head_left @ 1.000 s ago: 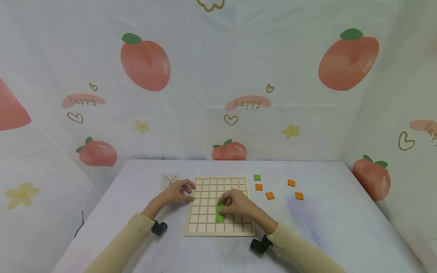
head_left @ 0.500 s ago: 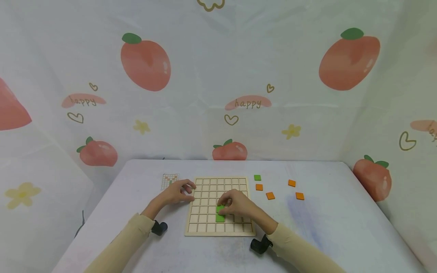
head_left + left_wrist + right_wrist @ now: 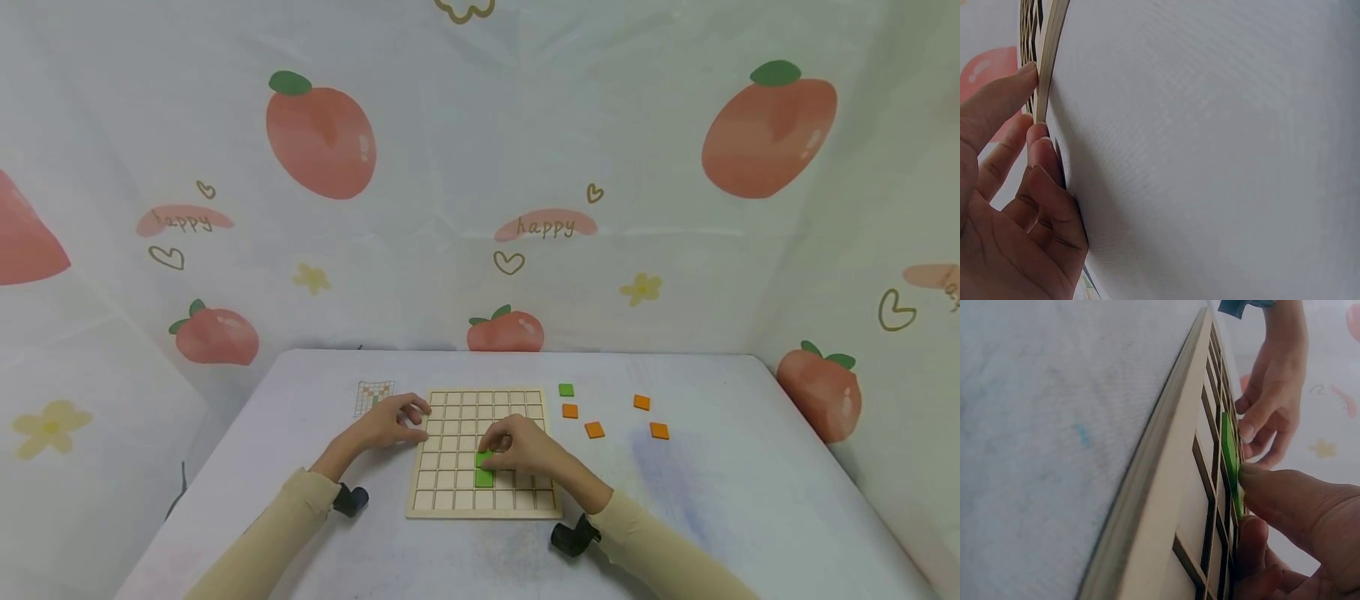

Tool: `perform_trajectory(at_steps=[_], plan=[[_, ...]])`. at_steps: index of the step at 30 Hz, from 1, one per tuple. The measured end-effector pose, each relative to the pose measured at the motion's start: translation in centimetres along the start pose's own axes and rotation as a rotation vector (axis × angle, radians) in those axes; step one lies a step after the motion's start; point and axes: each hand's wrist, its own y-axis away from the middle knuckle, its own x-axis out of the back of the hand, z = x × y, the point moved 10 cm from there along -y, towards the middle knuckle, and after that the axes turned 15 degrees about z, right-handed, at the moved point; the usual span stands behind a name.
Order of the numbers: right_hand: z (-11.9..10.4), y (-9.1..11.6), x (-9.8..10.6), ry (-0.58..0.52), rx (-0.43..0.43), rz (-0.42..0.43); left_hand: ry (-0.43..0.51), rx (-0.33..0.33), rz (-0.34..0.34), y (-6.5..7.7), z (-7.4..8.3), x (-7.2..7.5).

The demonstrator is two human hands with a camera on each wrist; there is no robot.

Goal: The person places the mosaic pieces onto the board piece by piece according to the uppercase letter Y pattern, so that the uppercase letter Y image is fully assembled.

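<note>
A wooden grid board (image 3: 444, 500) lies on the table between the two hands. My left hand (image 3: 384, 422) rests at its left edge; the thumb (image 3: 1007, 94) and fingertips touch the rim. Over the middle of the grid, my right hand (image 3: 525, 447) pinches a green square tile (image 3: 483, 459) between thumb and fingers, low at the board's surface. Whether this tile lies fully in its cell cannot be made out. Directly in front of it, a second green tile (image 3: 483, 478) sits in a cell; the right wrist view shows green tile (image 3: 1229, 440) by the thumb.
Right of the board lie a loose green tile (image 3: 566, 390) and several orange tiles (image 3: 595, 430), spread on the white table (image 3: 720, 500). A small printed grid card (image 3: 373, 398) lies behind the left hand. A patterned cloth (image 3: 420, 250) hangs behind the table.
</note>
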Motion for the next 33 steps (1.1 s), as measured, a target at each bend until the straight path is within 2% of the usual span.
perform_trajectory(at_steps=[6,13,33], plan=[[-0.16,0.03,0.02,-0.01,0.007,0.002,0.007,0.035,-0.004,-0.16,-0.3,-0.05],[-0.31,-0.04,0.16,-0.009,0.008,0.008,0.012,0.009,-0.008,-0.2,-0.15,-0.04],[0.11,0.01,-0.15,-0.018,0.007,-0.002,0.017,0.02,-0.002,0.02,-0.09,-0.05]])
